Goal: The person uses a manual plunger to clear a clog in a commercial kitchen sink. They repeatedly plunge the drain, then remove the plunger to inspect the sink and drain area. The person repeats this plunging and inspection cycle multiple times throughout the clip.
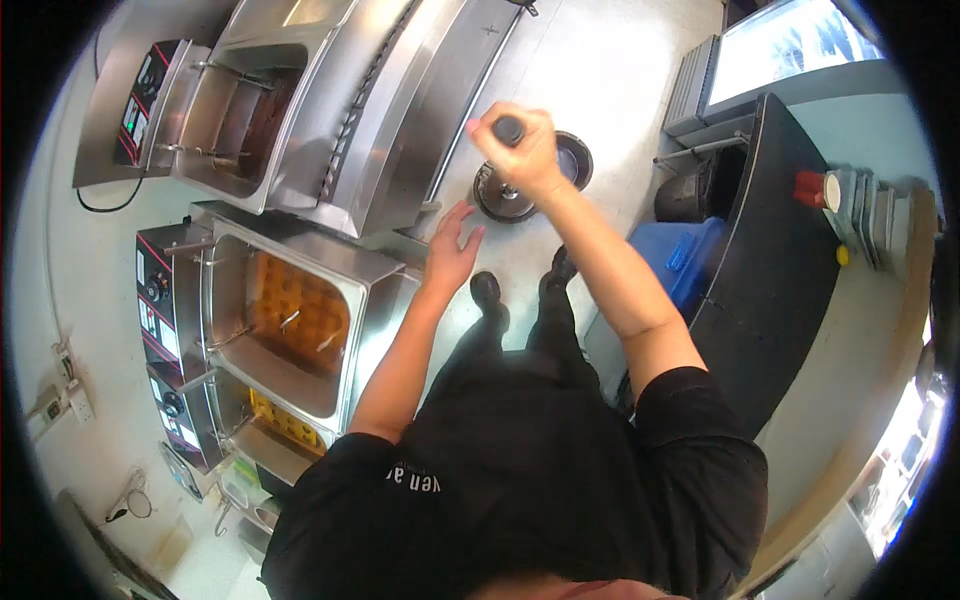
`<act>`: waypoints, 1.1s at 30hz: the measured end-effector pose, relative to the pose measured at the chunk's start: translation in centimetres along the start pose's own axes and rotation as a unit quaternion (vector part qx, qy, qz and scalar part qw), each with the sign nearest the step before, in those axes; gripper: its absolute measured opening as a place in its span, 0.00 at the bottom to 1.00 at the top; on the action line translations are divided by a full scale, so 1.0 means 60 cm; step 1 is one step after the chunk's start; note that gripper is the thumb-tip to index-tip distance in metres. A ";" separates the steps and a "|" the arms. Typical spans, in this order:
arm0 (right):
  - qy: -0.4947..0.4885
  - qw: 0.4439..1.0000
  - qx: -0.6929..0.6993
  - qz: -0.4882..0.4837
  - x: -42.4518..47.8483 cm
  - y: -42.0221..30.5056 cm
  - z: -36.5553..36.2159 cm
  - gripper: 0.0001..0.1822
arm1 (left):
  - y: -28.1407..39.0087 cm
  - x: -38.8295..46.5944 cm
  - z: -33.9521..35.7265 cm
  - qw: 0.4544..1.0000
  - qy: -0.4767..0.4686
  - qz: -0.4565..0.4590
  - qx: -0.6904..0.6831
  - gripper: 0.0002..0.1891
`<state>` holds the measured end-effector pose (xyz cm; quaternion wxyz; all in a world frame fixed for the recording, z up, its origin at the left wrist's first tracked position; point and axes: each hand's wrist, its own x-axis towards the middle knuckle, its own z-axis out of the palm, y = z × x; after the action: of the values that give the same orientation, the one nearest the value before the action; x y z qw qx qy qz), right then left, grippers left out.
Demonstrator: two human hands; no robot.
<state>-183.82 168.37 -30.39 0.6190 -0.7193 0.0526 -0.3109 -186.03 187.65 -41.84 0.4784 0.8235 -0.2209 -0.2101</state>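
My right hand (534, 154) is wrapped around a black handle (508, 130), whose end points up at me. Below that hand are round, dark-rimmed metal vessels (573, 161); the hand and wrist cover part of them. A shiny metal part (508, 192) shows inside the nearer round rim, but I cannot tell whether it joins the handle. My left hand (452, 251) holds nothing, its fingers apart, close to the front of the steel counter unit. To its left stands a deep fryer (360, 300) with amber oil over a perforated plate.
Another fryer tank (281, 127) with a control panel sits at upper left, beside a steel unit (405, 112). On the right are a dark counter (780, 247), a blue bin (671, 255), a black bucket (686, 191) and a red cup (814, 189). My shoes (486, 289) stand on the pale floor.
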 end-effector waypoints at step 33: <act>-0.103 0.985 0.130 0.038 -0.105 0.249 -0.090 0.29 | 0.253 0.246 0.154 0.959 -0.083 -0.075 0.260 0.24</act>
<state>-187.01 163.25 -46.37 0.7210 -0.6580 -0.0248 -0.2156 -181.62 166.16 -34.65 0.2110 0.9134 -0.2442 -0.2482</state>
